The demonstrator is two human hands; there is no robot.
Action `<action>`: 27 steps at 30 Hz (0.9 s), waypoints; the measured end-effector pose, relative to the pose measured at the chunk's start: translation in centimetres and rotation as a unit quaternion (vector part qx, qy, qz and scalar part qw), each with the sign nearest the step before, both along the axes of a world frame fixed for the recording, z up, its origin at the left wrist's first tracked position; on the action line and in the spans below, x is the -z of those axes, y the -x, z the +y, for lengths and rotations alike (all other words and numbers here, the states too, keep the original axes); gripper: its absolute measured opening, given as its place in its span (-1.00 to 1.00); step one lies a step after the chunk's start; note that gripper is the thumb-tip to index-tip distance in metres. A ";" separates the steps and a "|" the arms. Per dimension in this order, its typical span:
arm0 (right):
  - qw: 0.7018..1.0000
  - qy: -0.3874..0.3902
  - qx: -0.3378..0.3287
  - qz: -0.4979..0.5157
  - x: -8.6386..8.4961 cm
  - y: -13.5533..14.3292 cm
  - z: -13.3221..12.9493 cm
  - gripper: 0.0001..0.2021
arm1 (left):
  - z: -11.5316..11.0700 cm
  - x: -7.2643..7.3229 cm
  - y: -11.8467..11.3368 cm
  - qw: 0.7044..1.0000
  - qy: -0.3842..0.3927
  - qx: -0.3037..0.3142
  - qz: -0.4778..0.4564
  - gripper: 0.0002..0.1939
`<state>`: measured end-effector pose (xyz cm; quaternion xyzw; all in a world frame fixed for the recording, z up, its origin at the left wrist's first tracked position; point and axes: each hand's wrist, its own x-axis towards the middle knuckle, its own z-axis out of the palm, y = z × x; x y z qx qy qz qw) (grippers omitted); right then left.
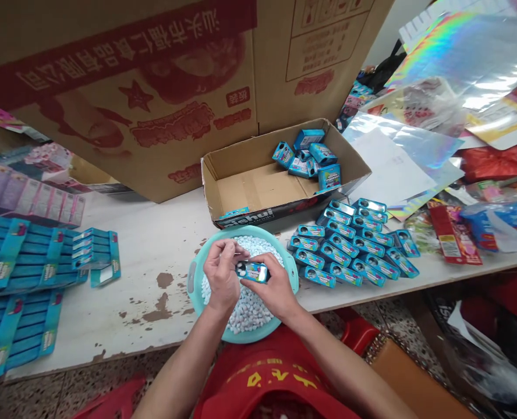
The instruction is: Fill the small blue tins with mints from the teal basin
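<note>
R hand (273, 285), mid-frame, grips a small blue box (258, 273) by its right end, thumb below & fingers above, dark round opening toward the left. L hand (223, 273) is at that opening, fingertips pinched tog.; can't tell if anything's btwn them. Box is over the teal basin (250, 336), centre/lower centre, w/ lots of pale pellets (252, 314) in it.

Progress, prob. partway: approx. two dozen similar boxes stand in tight rows (339, 245) at centre right, round dark spots up; a few more lie jumbled in the right half of the open carton (250, 181), upper centre. Contents not visible, so can't say for sure which batch is done & which is left. Blue packs (18, 256) are stacked far left, w/ a short stack (93, 250) beside; these look finished. Plenty of pellets left.
</note>
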<state>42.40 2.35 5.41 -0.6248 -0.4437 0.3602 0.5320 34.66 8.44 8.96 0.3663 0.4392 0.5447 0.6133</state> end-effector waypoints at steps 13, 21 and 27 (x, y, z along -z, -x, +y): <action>1.000 -0.003 0.020 0.017 0.7 -4.1 -3.0 -0.69 | 4.7 11.3 0.9 0.895 -0.105 0.207 0.380 -0.84; 0.997 0.042 0.068 -0.004 1.3 -4.6 -3.4 -0.65 | 2.3 12.8 1.0 0.878 -0.057 0.249 0.405 -0.81; 0.995 0.051 0.078 -0.035 1.5 -4.3 -3.4 -0.69 | 1.9 10.1 3.0 0.943 0.072 0.159 0.283 -0.63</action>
